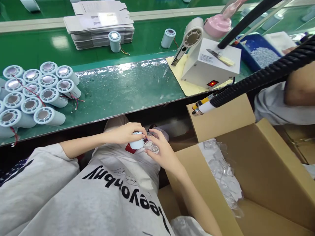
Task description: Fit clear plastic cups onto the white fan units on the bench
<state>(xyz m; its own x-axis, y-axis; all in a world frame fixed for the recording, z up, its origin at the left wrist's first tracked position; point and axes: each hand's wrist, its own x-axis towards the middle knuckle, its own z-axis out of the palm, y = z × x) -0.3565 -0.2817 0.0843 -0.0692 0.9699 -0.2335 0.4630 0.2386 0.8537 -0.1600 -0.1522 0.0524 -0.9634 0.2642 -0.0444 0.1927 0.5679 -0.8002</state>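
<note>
Over my lap, my left hand (130, 132) is wrapped around a light blue cylindrical part (137, 143), like the ones with round metal centres on the bench. Facing it, my right hand (159, 147) curls its thumb and fingers around a clear plastic piece (154, 146) with a grille-like pattern. The two parts are close together; fingers hide whether they touch. On the bench at left stands a cluster of light blue cylinders (48, 95), several with thin coloured wires. Two more cylinders, one upright (114, 41) and one leaning (168, 38), stand farther back.
A stack of flat white cartons (100, 28) lies on the bench. At right are a white device (211, 65) with a lit red switch, a blue tray (261, 52) and black corrugated hose (258, 73). An open cardboard box (273, 170) holds clear plastic pieces. Another person's arm (300, 85) is beyond.
</note>
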